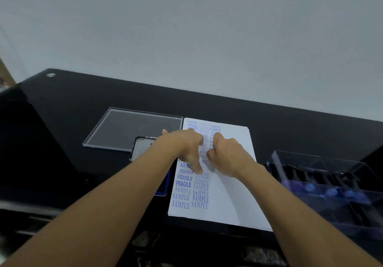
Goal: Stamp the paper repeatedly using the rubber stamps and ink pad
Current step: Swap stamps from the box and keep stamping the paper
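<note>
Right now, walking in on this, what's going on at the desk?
A person is stamping a sheet of paper on a black desk. The left hand is spread with its fingertips on the sheet. The right hand is curled down beside it, and whatever it grips is hidden. Blue words such as SAMPLE, FRAGILE and EXPRESS already fill the sheet's left part. The ink pad lies left of the paper, partly under the forearm. A clear box of stamps stands on the right.

White paper point(228, 184) lies flat under left grip point(182, 146) and right grip point(228, 152), its left half filled with blue prints: SAMPLE, FRAGILE, EXPRESS, AMENDED. Blue ink pad point(162, 193) lies open beside the left grip. Blurred rubber stamps point(309, 187) stand well right of the right grip.
</note>
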### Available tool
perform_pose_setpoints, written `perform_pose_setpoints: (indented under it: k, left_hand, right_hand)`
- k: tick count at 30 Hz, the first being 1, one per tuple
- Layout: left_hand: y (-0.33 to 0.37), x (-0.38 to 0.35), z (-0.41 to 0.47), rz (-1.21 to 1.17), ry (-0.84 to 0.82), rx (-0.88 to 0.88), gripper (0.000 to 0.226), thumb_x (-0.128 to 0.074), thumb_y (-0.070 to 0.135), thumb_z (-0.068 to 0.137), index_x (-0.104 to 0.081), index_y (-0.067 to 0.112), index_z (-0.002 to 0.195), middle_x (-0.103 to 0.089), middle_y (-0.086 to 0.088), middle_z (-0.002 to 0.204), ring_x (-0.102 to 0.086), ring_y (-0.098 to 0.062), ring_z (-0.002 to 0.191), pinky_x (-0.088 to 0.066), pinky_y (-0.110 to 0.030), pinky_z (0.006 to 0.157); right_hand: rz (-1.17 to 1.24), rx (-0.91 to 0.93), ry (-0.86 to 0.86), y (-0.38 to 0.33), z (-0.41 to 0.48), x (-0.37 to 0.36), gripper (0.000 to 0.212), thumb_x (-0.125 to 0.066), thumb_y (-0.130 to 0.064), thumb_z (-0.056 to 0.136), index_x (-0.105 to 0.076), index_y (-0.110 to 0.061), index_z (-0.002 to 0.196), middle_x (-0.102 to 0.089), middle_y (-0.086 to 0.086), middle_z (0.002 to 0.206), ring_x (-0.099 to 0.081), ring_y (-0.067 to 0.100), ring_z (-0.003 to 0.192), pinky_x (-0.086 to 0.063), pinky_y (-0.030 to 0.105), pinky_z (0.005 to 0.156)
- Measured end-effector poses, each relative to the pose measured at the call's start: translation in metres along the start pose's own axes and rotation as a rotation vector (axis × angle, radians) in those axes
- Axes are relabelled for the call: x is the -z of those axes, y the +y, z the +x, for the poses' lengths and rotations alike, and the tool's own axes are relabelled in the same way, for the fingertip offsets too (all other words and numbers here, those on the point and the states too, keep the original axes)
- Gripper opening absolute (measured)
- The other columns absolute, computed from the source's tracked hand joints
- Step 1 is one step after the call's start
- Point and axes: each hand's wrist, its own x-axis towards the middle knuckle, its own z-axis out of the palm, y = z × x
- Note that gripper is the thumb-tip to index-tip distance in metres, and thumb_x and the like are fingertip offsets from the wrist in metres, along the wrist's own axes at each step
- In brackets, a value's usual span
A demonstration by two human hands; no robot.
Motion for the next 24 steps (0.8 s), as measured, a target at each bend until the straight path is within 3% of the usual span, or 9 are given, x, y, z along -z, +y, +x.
perform_pose_setpoints:
  k: [5, 24]
  left_hand:
    - [-0.001, 0.0, 0.0005, -0.007, 0.004, -0.003, 0.095, -0.086, 0.05, 0.07, -0.039, 0.026, 0.149, -0.041, 0.002, 0.15, -0.042, -0.03, 0.138, -0.015, -0.071, 0.114]
    - [-0.0019, -0.0014, 0.0017, -0.011, 0.01, -0.004, 0.095, -0.086, 0.051, 0.069, -0.039, 0.027, 0.149, -0.041, 0.003, 0.15, -0.043, -0.03, 0.136, -0.014, -0.072, 0.113]
  right_hand:
    - [0.014, 0.007, 0.033, -0.0012, -0.0043, -0.0009, 0.014, -0.046, -0.026, 0.098, -0.042, -0.014, 0.099, -0.057, 0.009, 0.084, -0.055, 0.025, 0.072, -0.043, 0.037, 0.059]
    - [0.018, 0.014, 0.074, -0.0013, -0.0067, -0.0029, 0.012, -0.045, -0.025, 0.098, -0.042, -0.014, 0.099, -0.055, 0.007, 0.08, -0.053, 0.022, 0.068, -0.038, 0.034, 0.054]
